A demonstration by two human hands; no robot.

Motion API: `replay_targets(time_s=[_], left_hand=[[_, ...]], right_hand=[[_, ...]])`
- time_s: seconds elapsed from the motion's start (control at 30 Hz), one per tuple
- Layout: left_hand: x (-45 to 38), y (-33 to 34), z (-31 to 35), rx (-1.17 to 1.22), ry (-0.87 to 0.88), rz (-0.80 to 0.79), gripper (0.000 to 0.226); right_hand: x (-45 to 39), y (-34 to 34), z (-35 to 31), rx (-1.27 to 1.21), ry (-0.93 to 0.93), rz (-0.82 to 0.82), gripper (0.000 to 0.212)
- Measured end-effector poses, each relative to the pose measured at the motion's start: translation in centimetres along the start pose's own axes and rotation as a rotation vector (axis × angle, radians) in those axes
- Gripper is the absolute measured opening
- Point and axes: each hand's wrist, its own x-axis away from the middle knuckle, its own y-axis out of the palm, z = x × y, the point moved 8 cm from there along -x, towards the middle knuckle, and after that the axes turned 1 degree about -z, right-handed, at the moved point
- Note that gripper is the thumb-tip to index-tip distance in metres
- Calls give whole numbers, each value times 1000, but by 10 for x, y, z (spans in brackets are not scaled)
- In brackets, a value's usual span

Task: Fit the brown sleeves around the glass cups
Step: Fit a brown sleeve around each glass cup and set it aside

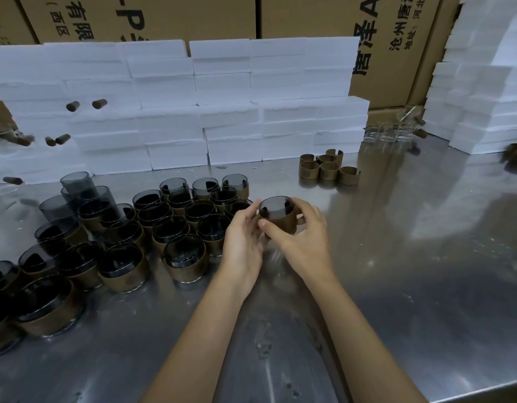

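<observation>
Both hands hold one smoky glass cup (276,207) with a brown sleeve (280,225) wrapped around its lower part, just above the steel table. My left hand (245,237) cups its left side. My right hand (303,234) grips the right side, thumb pressing on the sleeve's front. Several sleeved cups (181,225) stand packed together to the left. A few bare smoky cups (77,184) stand at the back of that group. Several loose brown sleeves (324,168) sit in a cluster at the back right.
The steel table (411,257) stretches to the right and toward me. White foam blocks (222,112) are stacked along the back, more at the far right (483,97). Clear glasses (388,132) stand behind the sleeves. Cardboard boxes (396,39) rise behind everything.
</observation>
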Motion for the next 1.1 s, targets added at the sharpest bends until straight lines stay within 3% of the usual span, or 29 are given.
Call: replay_targets(time_s=[0.17, 0.27, 0.37, 0.53, 0.63, 0.77, 0.9, 0.97, 1.1], left_hand=[[5, 1, 10, -282, 156, 38, 38], [8, 3, 25, -468, 345, 67, 35], [13, 5, 38, -600, 468, 84, 32], [23, 0, 66, -677, 648, 140, 35], [23, -7, 92, -685, 692, 183, 36], [1, -26, 159, -838, 716, 300, 33], [-48, -83, 234, -1335, 524, 535, 25], [-64, -121, 252, -1550, 381, 608, 21], [-73, -177, 265, -1687, 237, 693, 21]], right_hand=[[-4, 0, 15, 367, 65, 30, 59], [-5, 3, 22, 431, 97, -17, 57], [-7, 16, 17, 340, 54, -114, 60], [-9, 33, 22, 140, 147, -200, 104], [-13, 30, 31, -8, 215, -156, 88], [-16, 25, 34, -137, 243, -84, 65], [-20, 24, 37, -169, 226, -40, 42], [-20, 25, 38, -164, 229, -31, 44], [-20, 27, 36, -134, 231, -29, 63]])
